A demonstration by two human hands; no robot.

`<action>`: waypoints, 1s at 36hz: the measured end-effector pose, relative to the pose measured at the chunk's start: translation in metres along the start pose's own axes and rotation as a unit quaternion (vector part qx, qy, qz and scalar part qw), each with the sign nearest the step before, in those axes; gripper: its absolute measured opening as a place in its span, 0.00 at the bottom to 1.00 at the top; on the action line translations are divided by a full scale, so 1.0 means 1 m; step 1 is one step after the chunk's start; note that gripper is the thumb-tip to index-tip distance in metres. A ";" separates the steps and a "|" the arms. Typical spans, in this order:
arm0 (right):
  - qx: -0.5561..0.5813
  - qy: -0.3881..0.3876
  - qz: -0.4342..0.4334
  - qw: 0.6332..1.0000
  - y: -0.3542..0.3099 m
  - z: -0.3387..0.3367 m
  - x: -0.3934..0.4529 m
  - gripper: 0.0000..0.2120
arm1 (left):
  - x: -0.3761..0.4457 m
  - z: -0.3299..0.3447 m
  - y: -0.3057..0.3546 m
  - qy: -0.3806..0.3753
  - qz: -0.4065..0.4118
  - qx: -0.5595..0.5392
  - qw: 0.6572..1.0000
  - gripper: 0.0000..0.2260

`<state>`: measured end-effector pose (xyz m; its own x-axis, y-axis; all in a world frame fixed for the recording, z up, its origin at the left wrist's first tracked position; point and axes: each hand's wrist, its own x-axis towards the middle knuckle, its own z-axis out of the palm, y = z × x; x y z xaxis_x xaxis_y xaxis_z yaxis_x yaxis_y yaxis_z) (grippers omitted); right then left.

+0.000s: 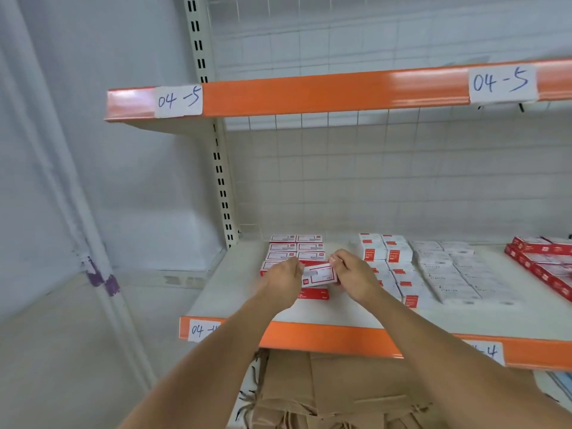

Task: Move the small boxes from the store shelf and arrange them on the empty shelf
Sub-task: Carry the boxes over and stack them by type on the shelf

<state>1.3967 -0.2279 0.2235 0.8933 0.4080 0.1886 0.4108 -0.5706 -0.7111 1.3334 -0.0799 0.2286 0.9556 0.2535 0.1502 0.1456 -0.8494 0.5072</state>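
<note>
A small red-and-white box (318,275) is held between both hands just above the lower shelf (235,292). My left hand (283,278) grips its left end and my right hand (353,275) pinches its right end. Behind it, several matching boxes (295,246) lie flat in two neat columns, and another red box (314,295) lies under the held one. The upper shelf (309,91), labelled 04-5, shows nothing on it from this angle.
Rows of white-and-red boxes (388,258), white boxes (455,270) and red boxes (541,261) fill the shelf to the right. Brown paper bags (325,391) lie below. A slotted upright post (221,181) and a wall stand on the left.
</note>
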 end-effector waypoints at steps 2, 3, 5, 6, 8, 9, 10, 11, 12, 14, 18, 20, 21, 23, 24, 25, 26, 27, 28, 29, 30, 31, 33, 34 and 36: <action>-0.008 0.006 -0.008 1.000 -0.004 -0.001 -0.002 0.14 | 0.000 -0.002 -0.002 -0.003 -0.009 -0.006 1.000 0.12; -0.022 0.004 -0.012 1.000 -0.005 -0.001 -0.003 0.14 | 0.001 -0.003 -0.003 -0.002 -0.018 -0.013 1.000 0.13; -0.066 -0.008 -0.032 0.997 -0.007 0.000 -0.003 0.17 | 0.004 -0.005 -0.003 0.002 -0.037 -0.031 0.999 0.14; -0.094 -0.015 -0.049 0.994 -0.009 0.000 -0.005 0.19 | 0.005 -0.007 -0.003 0.003 -0.043 -0.035 0.998 0.14; -0.165 -0.027 -0.089 0.982 -0.011 -0.001 -0.006 0.26 | 0.009 -0.011 0.000 -0.002 -0.054 -0.032 0.998 0.15; -0.199 -0.033 -0.109 0.973 -0.012 0.000 -0.006 0.28 | 0.010 -0.012 0.001 -0.008 -0.059 -0.030 0.998 0.15; -0.226 -0.037 -0.126 0.965 -0.013 0.001 -0.006 0.30 | 0.011 -0.013 0.003 -0.014 -0.061 -0.027 0.998 0.15; -0.242 -0.034 -0.138 0.960 -0.015 0.002 -0.006 0.29 | 0.013 -0.014 0.004 -0.016 -0.061 -0.026 0.998 0.16; -0.249 -0.028 -0.142 0.958 -0.015 0.002 -0.005 0.28 | 0.014 -0.014 0.006 -0.017 -0.059 -0.029 0.998 0.16; -0.240 -0.016 -0.135 0.961 -0.016 0.002 -0.004 0.25 | 0.015 -0.013 0.008 -0.004 -0.050 -0.059 0.997 0.15; -0.186 0.037 -0.094 0.977 -0.019 0.002 -0.001 0.15 | 0.014 -0.007 0.017 0.001 -0.043 -0.260 0.965 0.13; -0.149 0.059 -0.081 0.984 -0.021 0.004 0.001 0.16 | 0.015 -0.003 0.024 -0.034 -0.055 -0.331 0.941 0.10; -0.145 0.054 -0.087 0.984 -0.021 0.005 0.001 0.19 | 0.017 -0.001 0.026 -0.034 -0.064 -0.349 0.934 0.10; -0.159 0.036 -0.112 0.980 -0.021 0.002 0.000 0.24 | 0.021 0.001 0.027 -0.007 -0.085 -0.376 0.923 0.09; -0.172 0.030 -0.121 0.977 -0.021 -0.001 -0.001 0.26 | 0.022 0.001 0.026 0.000 -0.084 -0.380 0.921 0.10; -0.191 0.030 -0.130 0.973 -0.020 -0.004 -0.002 0.27 | 0.024 -0.001 0.025 -0.004 -0.072 -0.371 0.926 0.13; -0.213 0.038 -0.140 0.966 -0.018 -0.007 -0.003 0.28 | 0.024 -0.003 0.023 -0.020 -0.055 -0.343 0.938 0.18; -0.237 0.047 -0.151 0.958 -0.016 -0.009 -0.004 0.30 | 0.025 -0.004 0.021 -0.044 -0.037 -0.310 0.949 0.23; -0.260 0.052 -0.166 0.950 -0.014 -0.011 -0.005 0.33 | 0.026 -0.005 0.019 -0.067 -0.023 -0.283 0.956 0.28; -0.280 0.050 -0.184 0.941 -0.013 -0.013 -0.005 0.36 | 0.027 -0.007 0.019 -0.089 -0.016 -0.265 0.960 0.30; -0.296 0.040 -0.204 0.932 -0.012 -0.014 -0.004 0.38 | 0.028 -0.009 0.018 -0.107 -0.013 -0.255 0.961 0.31; -0.310 0.028 -0.220 0.925 -0.012 -0.014 -0.003 0.39 | 0.030 -0.010 0.018 -0.119 -0.010 -0.252 0.960 0.31; -0.320 0.012 -0.231 0.919 -0.010 -0.011 -0.001 0.35 | 0.033 -0.013 0.020 -0.131 -0.013 -0.262 0.956 0.27; -0.313 0.012 -0.228 0.922 -0.008 -0.010 0.001 0.31 | 0.033 -0.013 0.021 -0.134 -0.018 -0.270 0.953 0.25; -0.302 0.018 -0.214 0.929 -0.005 -0.007 0.004 0.25 | 0.034 -0.012 0.020 -0.129 -0.017 -0.260 0.957 0.19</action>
<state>1.3999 -0.2285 0.2331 0.6252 0.6722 0.3966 0.7479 -0.6612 -0.0582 1.3655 -0.0832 0.2542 0.9937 0.0978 -0.0541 0.0948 -0.4802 0.8720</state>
